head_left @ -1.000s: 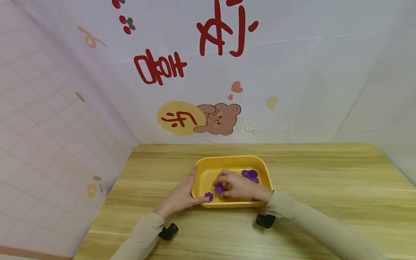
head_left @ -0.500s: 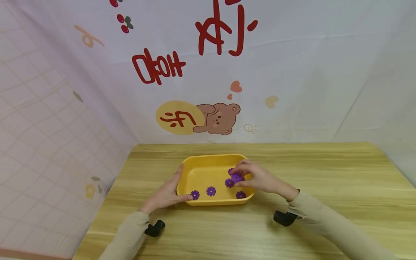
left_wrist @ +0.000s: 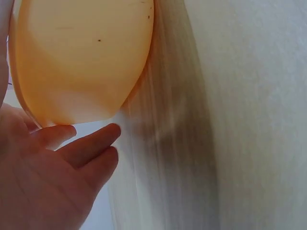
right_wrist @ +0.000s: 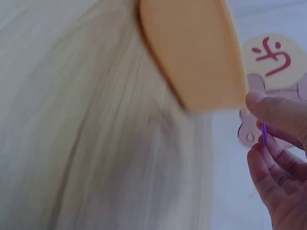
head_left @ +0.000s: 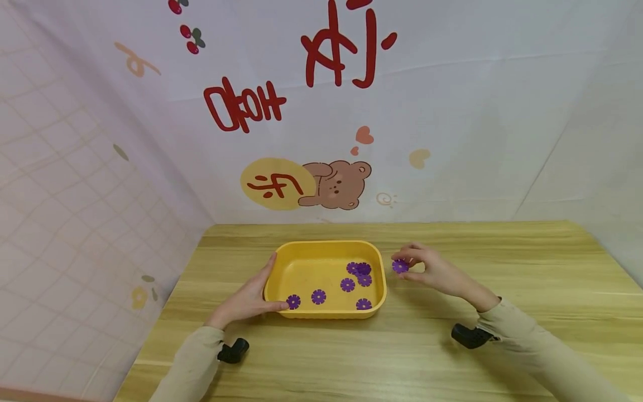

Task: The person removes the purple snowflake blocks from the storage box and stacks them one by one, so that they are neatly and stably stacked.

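Note:
A yellow plastic tray lies on the table with several purple snowflake building discs in it, some overlapping at its right end. My left hand grips the tray's left end, its thumb over the near-left corner by one disc and its fingers along the outside wall. In the left wrist view those fingers sit against the tray's end. Right of the tray, my right hand pinches one purple snowflake disc between thumb and fingers. The right wrist view shows that disc edge-on as a thin purple sliver.
The wooden table reaches up to a white wall cloth at the back, printed with a bear and red characters. A black wrist device hangs below the right sleeve and a second black device below the left.
My right hand has lifted a snowflake disc out of the tray and carried it right, past the tray's edge. The tray and my left hand have shifted left.

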The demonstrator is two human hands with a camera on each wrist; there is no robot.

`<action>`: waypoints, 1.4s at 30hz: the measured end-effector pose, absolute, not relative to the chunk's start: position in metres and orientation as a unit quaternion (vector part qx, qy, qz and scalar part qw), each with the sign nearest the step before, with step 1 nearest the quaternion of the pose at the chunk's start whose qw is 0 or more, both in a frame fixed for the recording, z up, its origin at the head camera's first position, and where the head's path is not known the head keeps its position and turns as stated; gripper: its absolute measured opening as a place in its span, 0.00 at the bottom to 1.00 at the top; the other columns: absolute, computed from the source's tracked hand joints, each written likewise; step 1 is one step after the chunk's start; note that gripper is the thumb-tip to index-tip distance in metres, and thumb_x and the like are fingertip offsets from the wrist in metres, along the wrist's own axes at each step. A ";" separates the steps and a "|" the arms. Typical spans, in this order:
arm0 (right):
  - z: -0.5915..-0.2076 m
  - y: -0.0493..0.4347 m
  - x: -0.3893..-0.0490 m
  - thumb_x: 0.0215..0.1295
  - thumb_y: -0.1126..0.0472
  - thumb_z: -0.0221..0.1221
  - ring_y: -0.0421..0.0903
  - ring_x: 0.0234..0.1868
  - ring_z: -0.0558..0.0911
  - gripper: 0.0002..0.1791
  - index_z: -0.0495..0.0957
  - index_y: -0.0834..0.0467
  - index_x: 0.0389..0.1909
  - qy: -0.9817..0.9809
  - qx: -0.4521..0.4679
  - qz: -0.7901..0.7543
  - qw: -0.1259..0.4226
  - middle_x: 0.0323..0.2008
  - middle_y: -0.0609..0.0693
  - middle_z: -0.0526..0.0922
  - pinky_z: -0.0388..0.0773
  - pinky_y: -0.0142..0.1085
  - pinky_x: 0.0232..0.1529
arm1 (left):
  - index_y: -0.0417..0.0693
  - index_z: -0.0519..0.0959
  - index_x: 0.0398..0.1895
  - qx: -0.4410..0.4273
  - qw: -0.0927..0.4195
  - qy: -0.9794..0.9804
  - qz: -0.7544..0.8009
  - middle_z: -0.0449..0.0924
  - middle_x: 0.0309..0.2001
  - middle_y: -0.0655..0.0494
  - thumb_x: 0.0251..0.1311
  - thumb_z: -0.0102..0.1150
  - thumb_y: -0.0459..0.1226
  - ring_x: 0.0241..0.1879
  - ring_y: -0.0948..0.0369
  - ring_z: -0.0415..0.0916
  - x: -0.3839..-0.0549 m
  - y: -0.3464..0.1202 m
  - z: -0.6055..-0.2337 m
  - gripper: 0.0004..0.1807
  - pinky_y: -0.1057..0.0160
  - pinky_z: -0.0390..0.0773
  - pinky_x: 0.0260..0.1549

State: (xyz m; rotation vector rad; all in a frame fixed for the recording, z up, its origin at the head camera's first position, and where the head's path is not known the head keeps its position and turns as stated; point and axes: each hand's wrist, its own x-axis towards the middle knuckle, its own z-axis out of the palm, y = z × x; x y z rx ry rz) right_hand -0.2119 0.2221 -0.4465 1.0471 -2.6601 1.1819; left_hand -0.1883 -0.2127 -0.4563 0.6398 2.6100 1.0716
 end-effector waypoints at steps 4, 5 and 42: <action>-0.455 0.234 -0.215 0.50 0.72 0.70 0.43 0.36 0.77 0.19 0.82 0.65 0.45 -0.866 0.346 0.359 0.036 0.41 0.51 0.79 0.80 0.41 0.35 | 0.42 0.32 0.77 0.216 0.124 0.892 0.378 0.33 0.76 0.40 0.53 0.72 0.44 0.72 0.42 0.41 -0.187 -0.212 -0.456 0.63 0.44 0.48 0.66; -0.458 0.236 -0.215 0.50 0.72 0.71 0.43 0.35 0.77 0.19 0.82 0.65 0.45 -0.867 0.351 0.351 0.041 0.40 0.51 0.79 0.80 0.40 0.34 | 0.42 0.32 0.77 0.216 0.123 0.890 0.383 0.33 0.76 0.40 0.53 0.72 0.44 0.72 0.42 0.41 -0.187 -0.211 -0.456 0.63 0.45 0.48 0.66; -0.487 0.261 -0.221 0.51 0.68 0.71 0.52 0.39 0.76 0.20 0.80 0.66 0.46 -0.880 0.271 0.391 -0.008 0.41 0.56 0.80 0.76 0.41 0.39 | 0.44 0.26 0.76 0.199 0.143 0.885 0.395 0.27 0.76 0.42 0.53 0.71 0.44 0.73 0.44 0.38 -0.192 -0.209 -0.455 0.66 0.46 0.45 0.67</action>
